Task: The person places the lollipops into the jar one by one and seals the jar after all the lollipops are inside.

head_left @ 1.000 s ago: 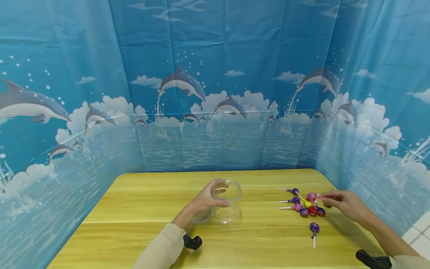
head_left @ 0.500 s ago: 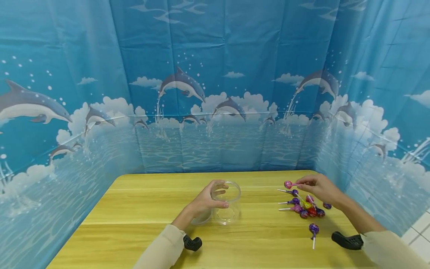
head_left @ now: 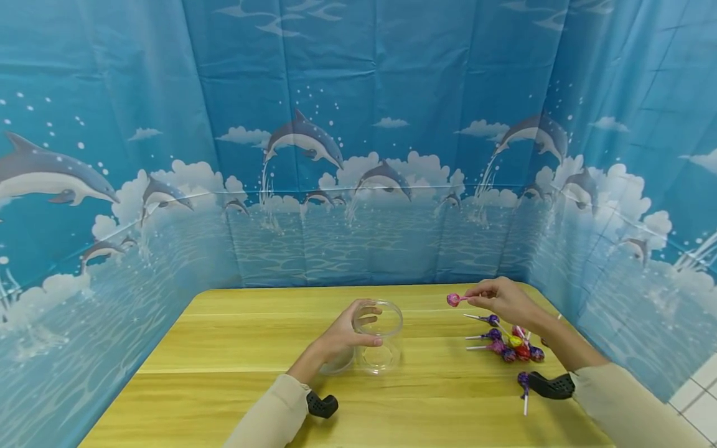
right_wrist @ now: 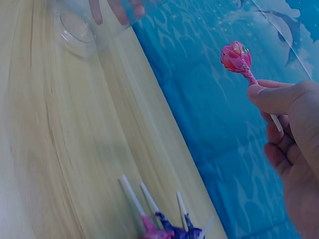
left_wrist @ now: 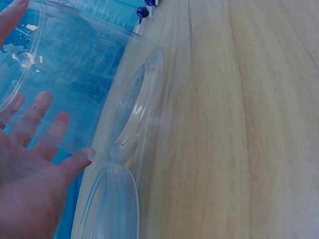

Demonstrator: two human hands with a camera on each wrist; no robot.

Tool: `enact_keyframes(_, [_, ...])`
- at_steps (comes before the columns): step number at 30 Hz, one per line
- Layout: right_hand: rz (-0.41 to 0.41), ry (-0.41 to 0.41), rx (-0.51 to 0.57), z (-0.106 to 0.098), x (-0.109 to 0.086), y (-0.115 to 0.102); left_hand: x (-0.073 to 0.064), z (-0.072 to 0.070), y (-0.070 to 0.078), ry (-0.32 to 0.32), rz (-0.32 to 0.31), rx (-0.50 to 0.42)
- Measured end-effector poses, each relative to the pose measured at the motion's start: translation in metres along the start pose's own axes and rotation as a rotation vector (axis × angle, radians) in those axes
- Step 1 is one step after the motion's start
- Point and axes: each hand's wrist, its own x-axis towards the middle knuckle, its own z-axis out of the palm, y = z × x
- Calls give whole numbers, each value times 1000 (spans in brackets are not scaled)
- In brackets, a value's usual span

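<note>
My left hand [head_left: 343,333] grips a clear plastic jar [head_left: 386,345] near its open rim, thumb on the near side and fingers round the far side. The jar stands upright on the table, and its bottom shows in the left wrist view. Beside it lies a round translucent lid [left_wrist: 122,204], close under the hand. Thumb and fingers of my right hand [head_left: 506,303] pinch a pink-wrapped lollipop [right_wrist: 235,57] by its stick, wrapped head pointing left. That lollipop is in the air, left of and beyond a loose pile of lollipops [head_left: 514,341] in purple, pink, yellow and red wrappers.
A single purple lollipop [head_left: 524,393] lies nearer the front, partly behind the black wrist device [head_left: 551,386] on the right arm. Another at the pile's right is mostly hidden by that arm. Blue dolphin curtains [head_left: 358,236] border the wooden table [head_left: 224,348].
My right hand has lifted the pink lollipop from the pile and carried it left and away from me. The left hand and the jar have stayed put.
</note>
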Motion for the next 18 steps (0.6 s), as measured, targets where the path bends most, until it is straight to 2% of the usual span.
enact_keyframes(10, [-3,-43,29,11,25,-23,-1,-2,2,-9,-10,3])
enact_keyframes(18, [-91,-70,35,28,46,-40,0,0,4,-1,-24,11])
